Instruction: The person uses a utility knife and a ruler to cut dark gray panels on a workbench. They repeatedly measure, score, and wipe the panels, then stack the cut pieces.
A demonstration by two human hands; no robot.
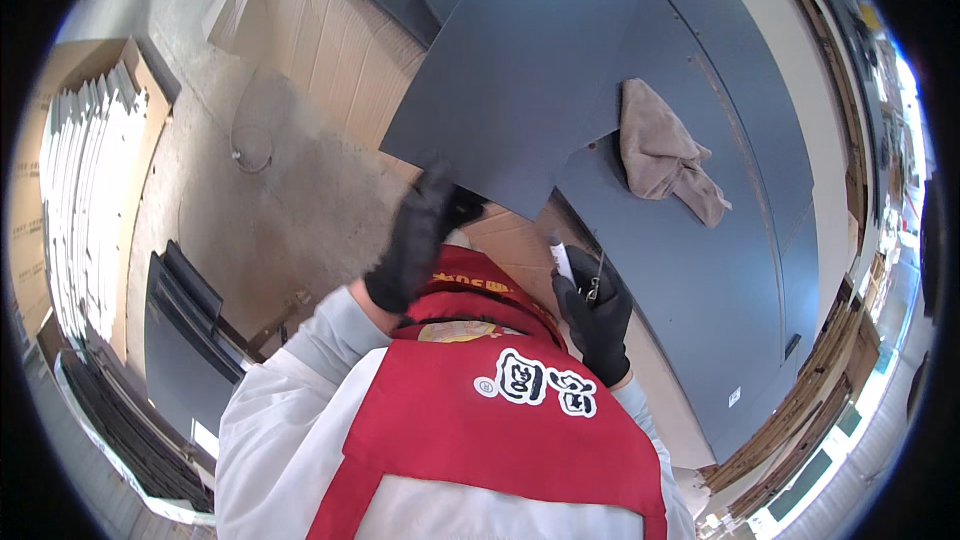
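My left hand (408, 238), in a black glove, is at the near left corner of a dark grey panel (490, 80); its fingers are blurred against the dark edge, so their grip is unclear. My right hand (592, 312), also gloved, is closed on a white marker-like stick (561, 262) with a dark tip and on a slim metal tool whose kind I cannot make out. A crumpled taupe cloth (665, 145) lies on a larger grey panel (720, 290) to the right, beyond my right hand.
Cardboard (340, 20) lies under the panels. At left are a concrete floor (200, 200), a carton of upright white sheets (95, 180), dark leaning boards (185, 340) and a loose cable loop (250, 140). Stacked brown edges (790, 420) line the right side.
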